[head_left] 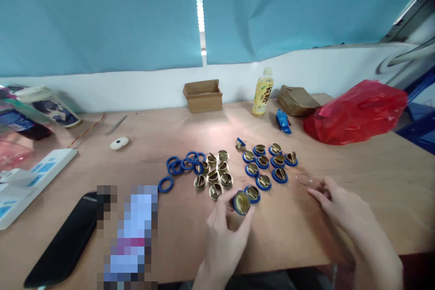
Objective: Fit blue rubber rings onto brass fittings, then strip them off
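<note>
My left hand (226, 235) grips a round brass-coloured fitting with a blue ring (241, 203) between thumb and fingers, its flat face towards me. Further right, my right hand (335, 204) pinches a thin clear ring (304, 180) at its edge, just above the table. Beyond the left hand lie several brass fittings with blue rings around them (263, 182), most with a raised half-round tab. To their left sits a group of brass fittings without blue rings (213, 176). Loose blue rings (175, 166) lie left of these, some overlapping.
At the back stand an open cardboard box (204, 97), a drink bottle (263, 93), a brown package (297, 100) and a red plastic bag (356, 113). A blue wrapper (283, 121) lies before them. Left are a power strip (44, 181), a black phone-like slab (64, 240) and a pixelated area.
</note>
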A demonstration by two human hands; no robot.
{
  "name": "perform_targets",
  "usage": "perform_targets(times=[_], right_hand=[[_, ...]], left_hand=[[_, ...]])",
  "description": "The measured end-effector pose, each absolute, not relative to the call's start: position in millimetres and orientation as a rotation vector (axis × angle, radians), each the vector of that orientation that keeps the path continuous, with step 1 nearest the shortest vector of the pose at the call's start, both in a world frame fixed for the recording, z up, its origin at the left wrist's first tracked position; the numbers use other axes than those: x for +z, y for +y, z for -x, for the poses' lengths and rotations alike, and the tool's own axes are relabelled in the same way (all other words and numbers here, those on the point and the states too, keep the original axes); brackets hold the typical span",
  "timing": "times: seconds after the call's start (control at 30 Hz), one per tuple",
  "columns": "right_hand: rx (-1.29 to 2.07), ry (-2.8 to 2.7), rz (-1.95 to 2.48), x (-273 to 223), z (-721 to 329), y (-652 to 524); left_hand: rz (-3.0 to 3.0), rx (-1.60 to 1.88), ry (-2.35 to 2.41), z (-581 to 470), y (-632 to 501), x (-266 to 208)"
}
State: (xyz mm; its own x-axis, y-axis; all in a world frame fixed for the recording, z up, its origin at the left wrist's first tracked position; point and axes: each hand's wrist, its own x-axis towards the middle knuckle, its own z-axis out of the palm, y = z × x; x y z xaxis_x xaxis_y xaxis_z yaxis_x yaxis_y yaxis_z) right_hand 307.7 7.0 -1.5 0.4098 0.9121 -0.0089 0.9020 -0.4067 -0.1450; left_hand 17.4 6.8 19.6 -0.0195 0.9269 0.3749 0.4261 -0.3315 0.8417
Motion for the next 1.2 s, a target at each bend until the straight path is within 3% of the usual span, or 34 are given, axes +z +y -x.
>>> perform_targets(times=[0.47,0.73,0.83,1.0,1.1,1.2], right_hand=[[0.319,-1.481,2.463,14,-307,5],[0.25,-1.38,2.236,51,-279,2],[0.429,-1.467,1.877,67,-250,1],[1.054,-1.512,1.265,70,-197,-1],[1.399,-1.34,1.012,58,-175,0],[1.533,-1.138,0.936,46,-167,1]], left_hand=[[-1.679,1.281,1.383,-12,6,16],[-1.649,1.28,1.15,-6,4,10],[-1.607,1.298,1.09,-4,2,9],[-1.5,1.334,1.067,-7,2,12],[-1.39,1.397,1.004,-11,2,18],[-1.364,1.422,0.964,-14,2,22]])
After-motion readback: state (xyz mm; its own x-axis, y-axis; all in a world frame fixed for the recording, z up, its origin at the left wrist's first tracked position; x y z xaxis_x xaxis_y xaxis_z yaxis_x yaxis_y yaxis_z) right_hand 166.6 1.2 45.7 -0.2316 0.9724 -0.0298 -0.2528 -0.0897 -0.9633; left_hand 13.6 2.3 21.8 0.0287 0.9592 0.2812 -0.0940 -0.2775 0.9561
